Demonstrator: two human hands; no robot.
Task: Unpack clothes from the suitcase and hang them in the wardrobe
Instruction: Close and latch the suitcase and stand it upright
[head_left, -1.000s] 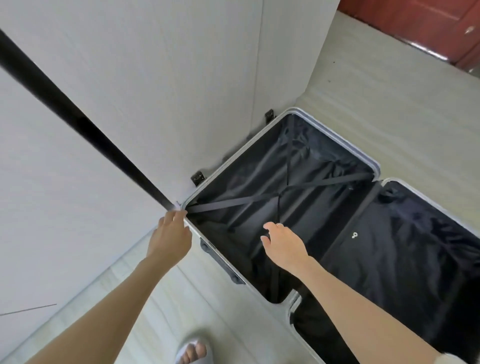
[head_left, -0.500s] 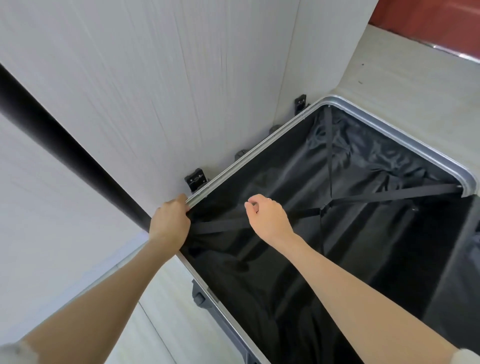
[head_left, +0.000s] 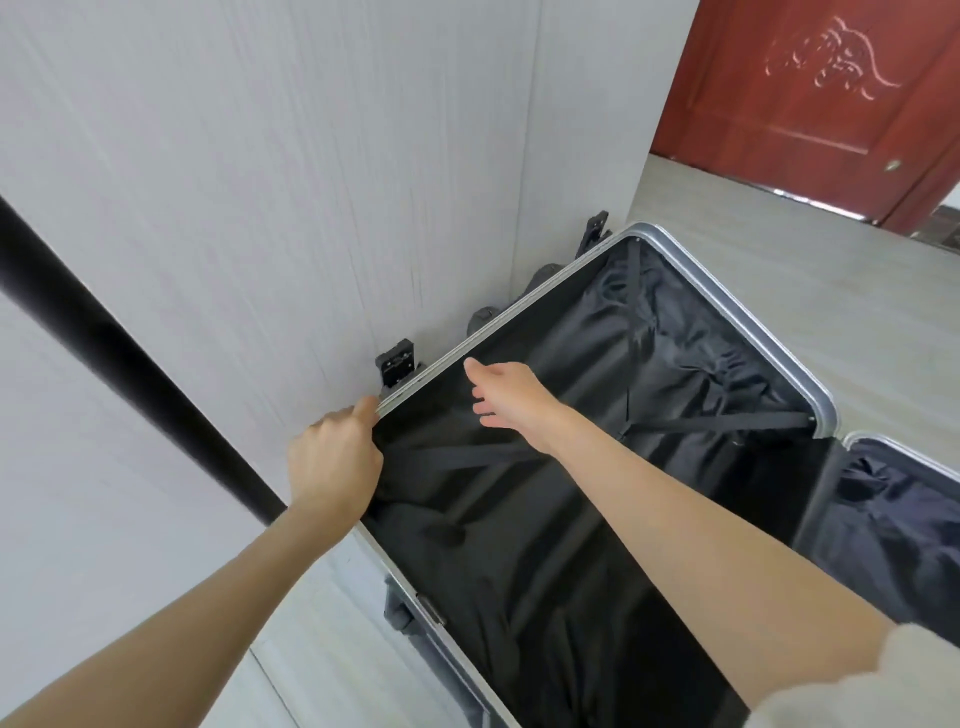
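Observation:
An open suitcase (head_left: 737, 306) with a silver rim and black lining lies on the floor against a white wardrobe panel (head_left: 311, 182). No clothes show inside it, only crossed black straps (head_left: 467, 457). My left hand (head_left: 332, 467) grips the rim at the near left corner. My right hand (head_left: 506, 392) reaches over the lining toward the rim's far side, fingers extended, holding nothing. The second half of the suitcase (head_left: 904, 514) lies open at the right.
A black rail (head_left: 119, 353) runs diagonally across the left. Suitcase wheels (head_left: 397, 364) press against the wardrobe panel. A red door (head_left: 810, 93) stands at the back right, beyond pale floor (head_left: 831, 291).
My right hand has let go of the strap and moved up toward the rim with fingers opened. The left hand keeps its hold on the corner. The view has pulled back.

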